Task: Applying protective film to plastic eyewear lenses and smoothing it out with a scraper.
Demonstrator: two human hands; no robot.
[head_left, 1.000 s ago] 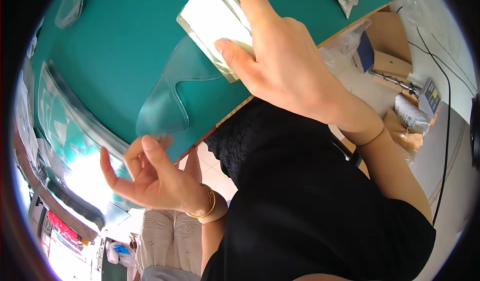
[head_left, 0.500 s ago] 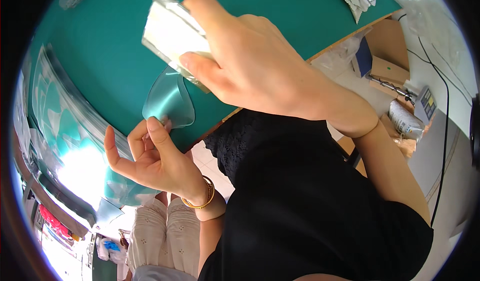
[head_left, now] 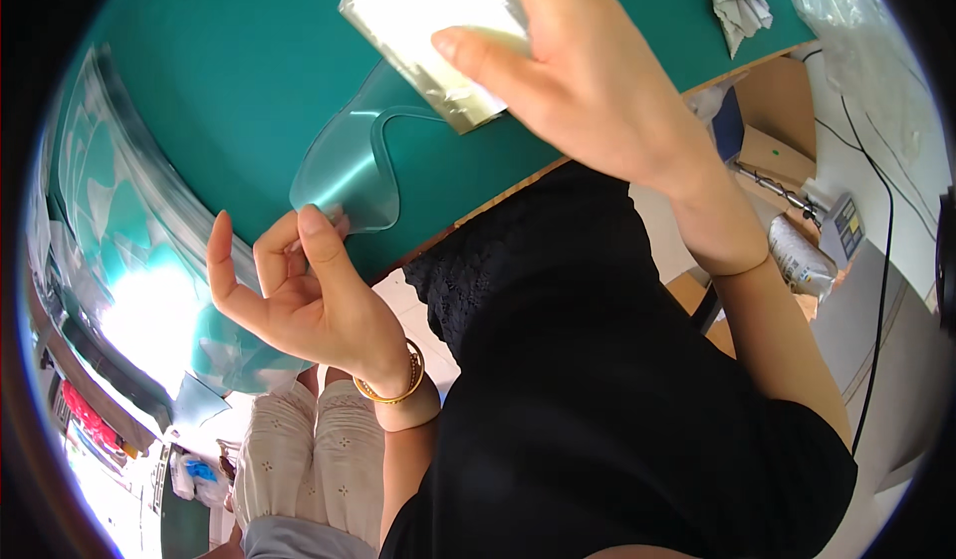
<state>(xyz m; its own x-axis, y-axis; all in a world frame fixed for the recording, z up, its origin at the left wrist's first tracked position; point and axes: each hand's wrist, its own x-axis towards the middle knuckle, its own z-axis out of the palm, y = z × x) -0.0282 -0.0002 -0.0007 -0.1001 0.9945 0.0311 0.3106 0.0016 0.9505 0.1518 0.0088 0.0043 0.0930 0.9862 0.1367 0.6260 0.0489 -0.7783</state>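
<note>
My left hand pinches the near end of a clear, curved plastic lens between thumb and finger; its other fingers are raised. The lens has a notch like a goggle lens and is held over the green table. In my right hand is a pale, flat-sided block with a shiny, film-like edge, gripped with the thumb across its face. This block covers the far part of the lens. Whether the two touch, I cannot tell.
Stacked clear plastic pieces lie along the table's left side. A folded grey cloth is at the far right, near clear plastic bags. Beyond the table edge are cartons and a hanging black cable. Another person's legs show lower left.
My right hand has moved right and away with the pale block, uncovering more of the lens, including its notch. My left hand keeps its pinch, almost in place.
</note>
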